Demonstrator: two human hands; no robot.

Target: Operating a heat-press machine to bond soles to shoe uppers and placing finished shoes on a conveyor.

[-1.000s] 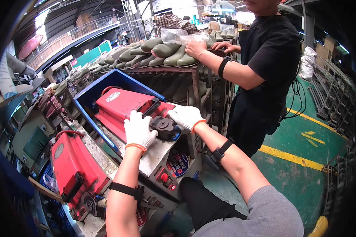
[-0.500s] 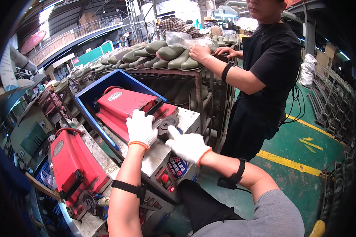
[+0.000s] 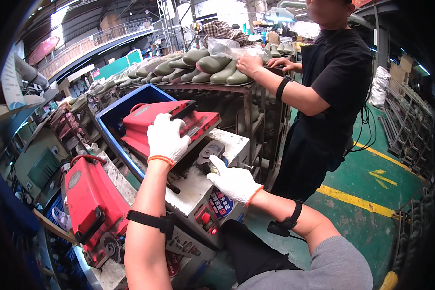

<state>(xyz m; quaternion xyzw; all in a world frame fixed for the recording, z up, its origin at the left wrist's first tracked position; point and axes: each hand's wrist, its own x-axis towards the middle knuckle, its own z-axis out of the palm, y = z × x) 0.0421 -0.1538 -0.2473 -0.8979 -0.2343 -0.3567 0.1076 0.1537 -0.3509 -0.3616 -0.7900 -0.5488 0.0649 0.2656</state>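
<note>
My left hand (image 3: 166,138), in a white glove with an orange cuff, grips a red machine cover (image 3: 152,126) beside its black handle (image 3: 183,109). The cover's near end is raised and tilted above the light grey machine top (image 3: 232,138). My right hand (image 3: 234,181), gloved alike, reaches to a grey round metal head (image 3: 210,152) on that machine. Its fingers curl at the head's near side, the index finger stretched along it; what they hold is hidden. A red knob (image 3: 206,218) sits on the machine's front panel.
A second machine with a red cover (image 3: 89,193) stands at the left. Behind my machine is a blue bin (image 3: 125,99). Green boots (image 3: 212,65) lie piled on a rack, where a co-worker in black (image 3: 324,96) handles clear plastic (image 3: 224,48). Yellow lines (image 3: 355,201) mark the green floor.
My left hand has swung the red cover's near end upward, uncovering more of the machine top. My right hand stays by the metal head. The view has shifted slightly.
</note>
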